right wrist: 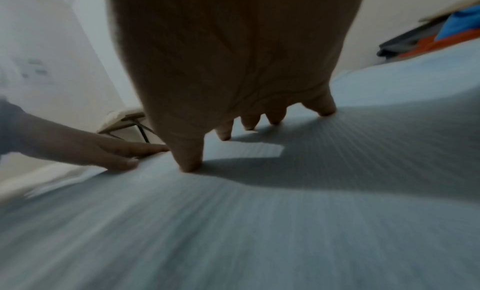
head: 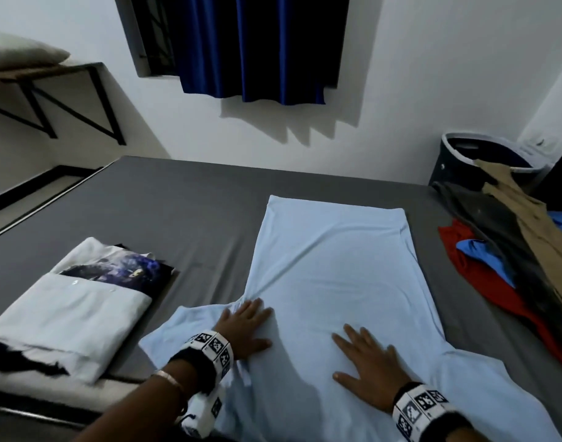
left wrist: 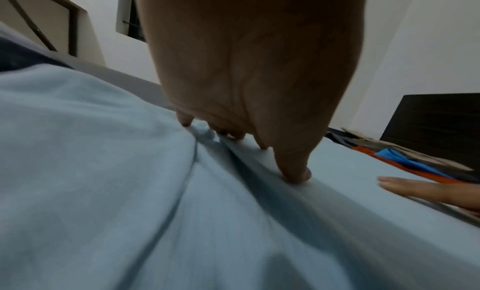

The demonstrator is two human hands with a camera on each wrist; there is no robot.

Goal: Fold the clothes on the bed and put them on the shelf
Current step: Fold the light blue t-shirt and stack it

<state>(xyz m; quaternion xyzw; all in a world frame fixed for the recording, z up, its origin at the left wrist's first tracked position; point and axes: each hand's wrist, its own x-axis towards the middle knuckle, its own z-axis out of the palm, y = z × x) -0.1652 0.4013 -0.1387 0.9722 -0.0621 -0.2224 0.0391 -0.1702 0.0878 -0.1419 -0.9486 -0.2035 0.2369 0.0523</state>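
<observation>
The pale blue cotton T-shirt (head: pixel 334 266) is smoothed flat on the grey bed (head: pixel 184 202) by left hand (head: pixel 246 327) and right hand (head: pixel 367 362) (fingers spread, gripping nothing); sleeves likely folded inward next.

Counts: 1 light-blue T-shirt (head: pixel 334 275) spread on 1 bed (head: pixel 184 212); 2 hands on it, left hand (head: pixel 246 327) and right hand (head: pixel 367 366). 1 folded stack (head: pixel 72 311), probably 2–3 garments. 1 unfolded pile (head: pixel 509 250), roughly 5 pieces. 1 shelf (head: pixel 50 73), 1 laundry basket (head: pixel 483 161), 1 curtain (head: pixel 257 46).
</observation>
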